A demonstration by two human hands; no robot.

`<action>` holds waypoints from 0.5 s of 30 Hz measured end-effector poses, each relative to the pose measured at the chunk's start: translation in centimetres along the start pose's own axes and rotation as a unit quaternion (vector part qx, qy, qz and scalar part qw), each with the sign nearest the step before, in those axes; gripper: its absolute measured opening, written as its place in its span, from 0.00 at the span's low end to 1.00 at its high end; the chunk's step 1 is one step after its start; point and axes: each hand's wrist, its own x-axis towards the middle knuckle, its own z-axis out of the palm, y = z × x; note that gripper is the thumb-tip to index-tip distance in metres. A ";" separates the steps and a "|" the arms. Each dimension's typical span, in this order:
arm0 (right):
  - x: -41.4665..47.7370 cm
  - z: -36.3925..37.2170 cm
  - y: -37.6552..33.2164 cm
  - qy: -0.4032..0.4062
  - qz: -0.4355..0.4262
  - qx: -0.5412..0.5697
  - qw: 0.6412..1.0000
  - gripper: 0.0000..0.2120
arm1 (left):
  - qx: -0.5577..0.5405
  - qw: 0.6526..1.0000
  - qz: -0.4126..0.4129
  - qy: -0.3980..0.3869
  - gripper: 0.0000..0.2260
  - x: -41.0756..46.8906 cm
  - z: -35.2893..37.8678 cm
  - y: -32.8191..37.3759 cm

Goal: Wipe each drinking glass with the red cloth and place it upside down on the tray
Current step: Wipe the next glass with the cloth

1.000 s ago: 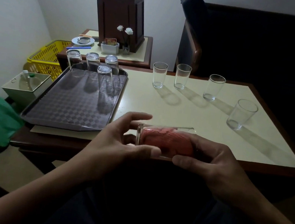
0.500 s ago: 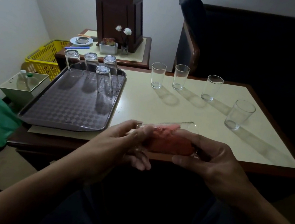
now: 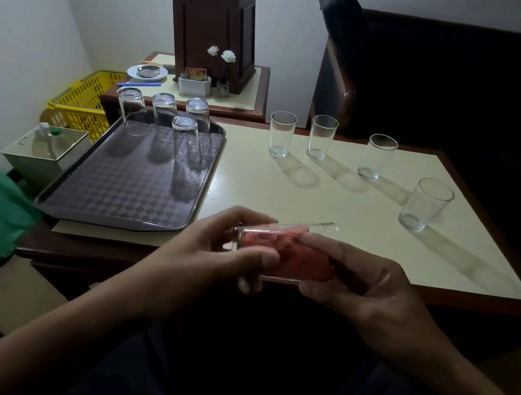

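The left hand and right hand grip the glass sideways, cloth stuffed inside, likely so twisting wipes its inner wall.

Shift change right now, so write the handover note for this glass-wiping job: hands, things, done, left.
Left hand grips the base end of the held glass, which lies sideways. Right hand grips its mouth end.
Red cloth is stuffed inside that glass.
Done: four inverted glasses stand at the far end of the tray.
Left: finish this one and invert it on the tray, then do the four upright glasses on the table.
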 end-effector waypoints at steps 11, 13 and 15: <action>-0.1 0.1 -0.9 -0.035 0.062 -0.042 0.997 0.18 | -0.019 0.999 -0.041 -0.008 0.18 0.4 0.1 -0.5; 0.1 -0.2 -1.0 -0.037 0.114 0.005 0.993 0.16 | 0.032 0.999 0.014 -0.013 0.22 0.3 -0.4 -0.8; 0.2 -0.5 -0.7 -0.016 0.149 0.074 0.986 0.16 | 0.053 0.997 0.056 -0.032 0.26 0.2 -0.7 -0.9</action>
